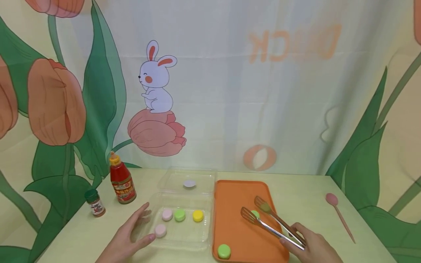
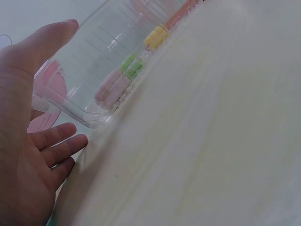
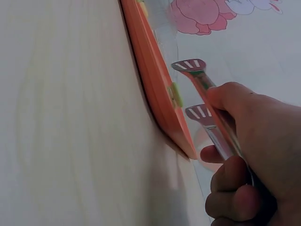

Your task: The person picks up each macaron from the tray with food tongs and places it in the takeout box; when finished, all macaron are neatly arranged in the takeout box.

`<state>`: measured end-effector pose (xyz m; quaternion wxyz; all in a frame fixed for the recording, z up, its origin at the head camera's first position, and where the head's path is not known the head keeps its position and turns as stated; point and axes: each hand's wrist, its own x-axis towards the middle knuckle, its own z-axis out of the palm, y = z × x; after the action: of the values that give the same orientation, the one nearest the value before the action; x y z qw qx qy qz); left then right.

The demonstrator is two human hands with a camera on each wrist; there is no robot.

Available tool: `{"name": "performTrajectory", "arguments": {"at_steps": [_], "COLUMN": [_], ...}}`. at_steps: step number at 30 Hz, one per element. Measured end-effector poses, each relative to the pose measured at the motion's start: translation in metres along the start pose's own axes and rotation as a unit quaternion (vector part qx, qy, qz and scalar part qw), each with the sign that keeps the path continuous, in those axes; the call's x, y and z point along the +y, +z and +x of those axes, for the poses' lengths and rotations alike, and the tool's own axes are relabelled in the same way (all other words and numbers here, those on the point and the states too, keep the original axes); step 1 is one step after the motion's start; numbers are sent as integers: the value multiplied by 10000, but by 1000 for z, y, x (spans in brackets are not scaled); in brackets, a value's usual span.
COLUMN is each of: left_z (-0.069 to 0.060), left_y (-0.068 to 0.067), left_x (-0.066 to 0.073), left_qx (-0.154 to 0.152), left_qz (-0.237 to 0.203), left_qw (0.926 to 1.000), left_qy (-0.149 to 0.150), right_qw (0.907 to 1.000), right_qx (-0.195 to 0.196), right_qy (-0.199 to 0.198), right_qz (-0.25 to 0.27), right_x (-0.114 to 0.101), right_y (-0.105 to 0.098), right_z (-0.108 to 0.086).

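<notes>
On the tabletop (image 1: 306, 204) before you, the box (image 1: 185, 233), with four macarons (image 1: 179, 215) inside, lies left of the tray (image 1: 236, 193); your tongs (image 1: 273, 230) extend over the latter. Bottle (image 1: 122, 188) and jar (image 1: 95, 204) stand left of the box; the spoon (image 1: 333, 200) lies right of the tray.

We count six macarons (image 1: 179, 214)
Also one container (image 1: 184, 232), one tray (image 1: 231, 208), one set of tongs (image 1: 276, 232), one spoon (image 1: 332, 199), two bottles (image 1: 122, 183)

Tongs (image 1: 279, 234): glossy metal
Container (image 1: 184, 237): clear, glossy plastic
Tray (image 1: 235, 233): smooth, matt plastic
Backdrop (image 1: 213, 80): creased, matt cloth
Worktop (image 1: 306, 199): smooth, low sheen
</notes>
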<state>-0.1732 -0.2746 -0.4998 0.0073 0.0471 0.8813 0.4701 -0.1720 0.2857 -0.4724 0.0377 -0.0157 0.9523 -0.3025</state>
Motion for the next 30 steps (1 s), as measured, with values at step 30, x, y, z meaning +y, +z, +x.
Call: {"name": "performTrajectory", "arguments": {"at_steps": [30], "left_z": [2], "left_y": [1], "left_x": [-1], "left_qx": [7], "left_qz": [69], "left_qw": [9999], "left_qy": [-129], "right_qw": [9952], "right_qx": [-204], "right_qy": [-424], "right_qz": [-862], "right_x": [11], "right_y": [1], "right_z": [3]}}
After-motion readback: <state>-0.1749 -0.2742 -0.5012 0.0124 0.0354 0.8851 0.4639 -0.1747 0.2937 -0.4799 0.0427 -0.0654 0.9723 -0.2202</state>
